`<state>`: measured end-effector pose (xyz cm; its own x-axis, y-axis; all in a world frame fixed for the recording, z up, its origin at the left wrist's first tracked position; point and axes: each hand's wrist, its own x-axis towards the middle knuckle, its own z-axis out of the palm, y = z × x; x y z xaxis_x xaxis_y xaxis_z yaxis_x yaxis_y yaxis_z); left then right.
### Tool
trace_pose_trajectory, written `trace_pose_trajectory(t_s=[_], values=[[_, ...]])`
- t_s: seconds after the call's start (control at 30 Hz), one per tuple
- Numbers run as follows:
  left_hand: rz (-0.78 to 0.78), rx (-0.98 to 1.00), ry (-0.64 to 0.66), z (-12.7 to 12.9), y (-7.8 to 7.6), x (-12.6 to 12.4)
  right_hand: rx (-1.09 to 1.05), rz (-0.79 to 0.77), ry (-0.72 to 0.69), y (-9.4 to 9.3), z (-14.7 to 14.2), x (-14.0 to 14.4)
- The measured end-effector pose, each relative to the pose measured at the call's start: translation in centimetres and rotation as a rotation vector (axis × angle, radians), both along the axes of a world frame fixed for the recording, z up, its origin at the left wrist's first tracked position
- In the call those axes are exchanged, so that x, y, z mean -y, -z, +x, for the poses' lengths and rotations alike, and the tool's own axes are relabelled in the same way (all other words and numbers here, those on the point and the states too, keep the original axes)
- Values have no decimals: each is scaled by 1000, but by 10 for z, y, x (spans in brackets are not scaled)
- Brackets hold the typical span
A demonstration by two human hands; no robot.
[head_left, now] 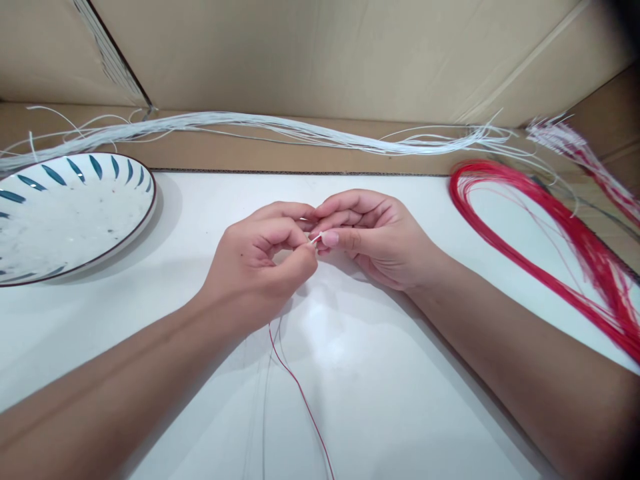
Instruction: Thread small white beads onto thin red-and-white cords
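Observation:
Over the middle of the white tabletop, my left hand [265,257] and my right hand [373,237] meet at the fingertips. A short stretch of thin white cord [315,239] shows between them, pinched by thumb and fingers on both sides. A speck of red is visible beside it, at the right fingertips. From beneath my left hand a thin red cord [300,389] runs down toward the near edge of the picture. How the red cord joins the white one is hidden by the fingers.
An oval white plate [143,223] with blue-green leaf marks stands at left. A looped bundle of red cords [493,239] lies at right. Long white cords [280,127] stretch along the cardboard [300,159] at the back. A red-and-white bundle [575,150] is at back right.

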<state>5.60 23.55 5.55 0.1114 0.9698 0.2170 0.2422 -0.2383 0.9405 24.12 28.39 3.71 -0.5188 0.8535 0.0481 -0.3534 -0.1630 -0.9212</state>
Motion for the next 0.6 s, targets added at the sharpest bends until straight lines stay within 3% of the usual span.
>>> trace_pose_trajectory(t_s=[0.6], values=[[24, 11, 10, 0, 2, -1, -21, -22, -1, -2, -1, 1]])
